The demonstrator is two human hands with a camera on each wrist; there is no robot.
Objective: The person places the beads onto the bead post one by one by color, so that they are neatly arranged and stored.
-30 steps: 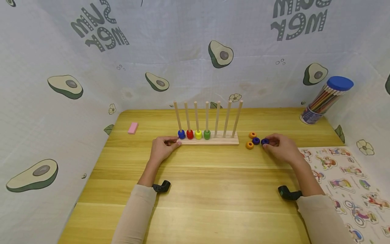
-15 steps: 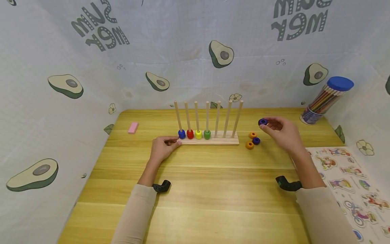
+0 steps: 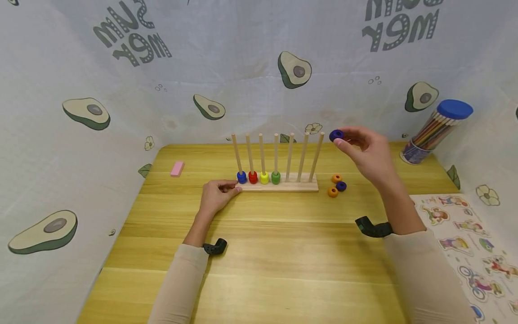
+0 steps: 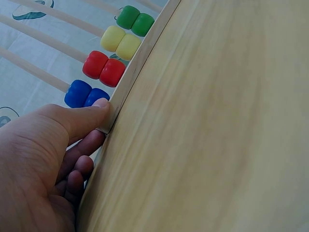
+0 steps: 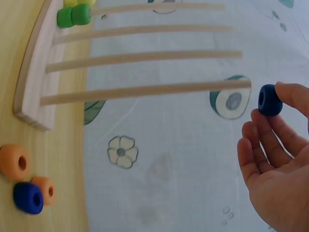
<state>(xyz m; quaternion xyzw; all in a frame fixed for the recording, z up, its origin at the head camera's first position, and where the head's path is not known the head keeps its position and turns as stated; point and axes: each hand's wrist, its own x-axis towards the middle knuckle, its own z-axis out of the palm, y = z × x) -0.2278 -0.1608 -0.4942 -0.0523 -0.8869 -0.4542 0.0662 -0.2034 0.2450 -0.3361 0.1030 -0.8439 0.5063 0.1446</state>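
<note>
A wooden peg stand with several upright pegs stands near the back of the table. Two blue beads, two red beads, two yellow beads and two green beads sit on its four left pegs; the three right pegs are bare. My left hand grips the stand's left end between thumb and fingers. My right hand pinches a dark blue-purple bead in the air, beside the top of the rightmost peg and apart from it. Two orange beads and another dark blue-purple bead lie right of the stand.
A pink eraser lies at the left. At the back right a tub of colored pencils with a blue lid leans. A sticker sheet covers the right side. Printed cloth hangs around the table.
My right hand has lifted the dark blue-purple bead off the table and carried it up and left towards the top of the rightmost peg. The left hand stays on the stand.
</note>
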